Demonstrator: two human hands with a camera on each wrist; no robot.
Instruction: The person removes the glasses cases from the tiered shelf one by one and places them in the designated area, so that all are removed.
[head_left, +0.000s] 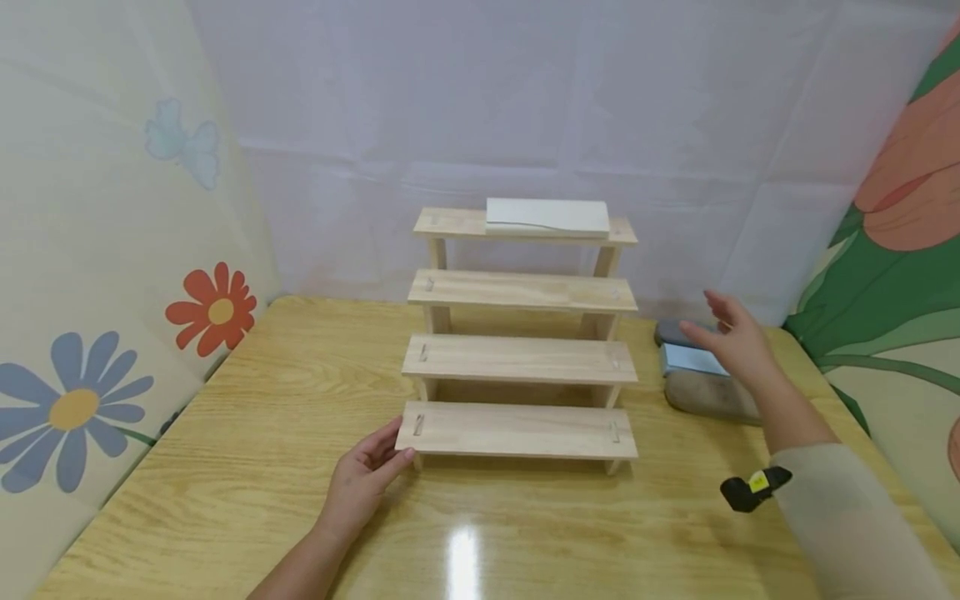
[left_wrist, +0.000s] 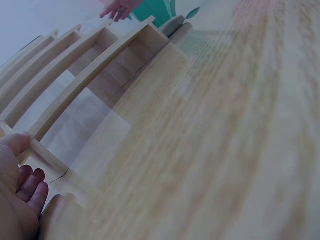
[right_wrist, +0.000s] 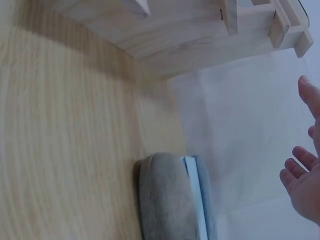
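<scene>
I see the four-step wooden riser point(head_left: 520, 333) standing mid-table, steps rising toward the far wall. My left hand point(head_left: 365, 479) rests on the table point(head_left: 225, 467) at the near-left corner of the lowest step, thumb touching the board's end, fingers loosely bent; I cannot tell whether it grips the board. My right hand point(head_left: 735, 337) hovers released, fingers spread, right of the riser and just above the grey pouch point(head_left: 701, 379), not touching it. The pouch lies on the table near the riser's right side, a blue strip showing at its opening. A white flat box point(head_left: 547, 217) lies on the top step; the other three steps carry nothing.
</scene>
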